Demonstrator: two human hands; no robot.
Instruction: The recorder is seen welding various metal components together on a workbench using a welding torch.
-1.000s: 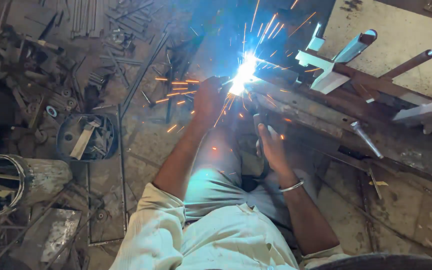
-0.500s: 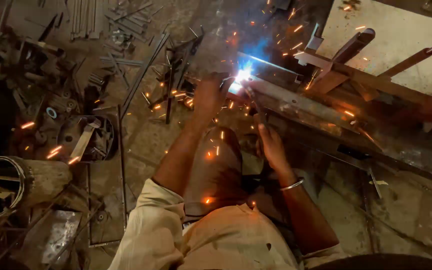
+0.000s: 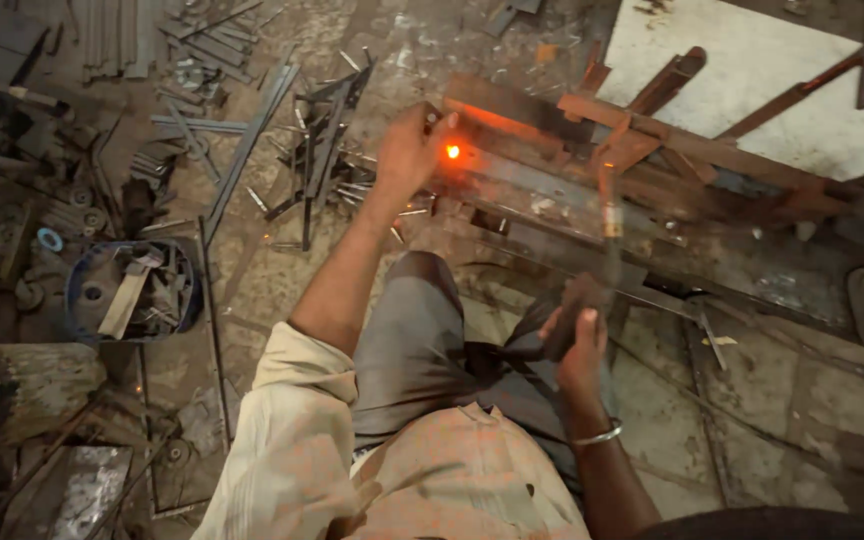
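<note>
Far left: blue tub of scrap (image 3: 127, 290), loose steel strips (image 3: 252, 140) strewn over the floor. Left hand (image 3: 410, 150) pressed onto the rusty steel frame (image 3: 552, 185), fingers closed on its end, just beside a glowing orange weld spot (image 3: 452, 152). Right hand (image 3: 580, 335) curled around the dark electrode holder (image 3: 562, 318), lifted clear of the joint. Seemingly a pause between tacks; next calls for steadying the frame and bringing the rod to the seam.

Metal workshop: rusty welded angle-iron frame (image 3: 652, 165) with glowing orange weld spot (image 3: 452, 152); grey steel offcuts (image 3: 322, 150) and blue scrap tub (image 3: 132, 290) left of it.
</note>
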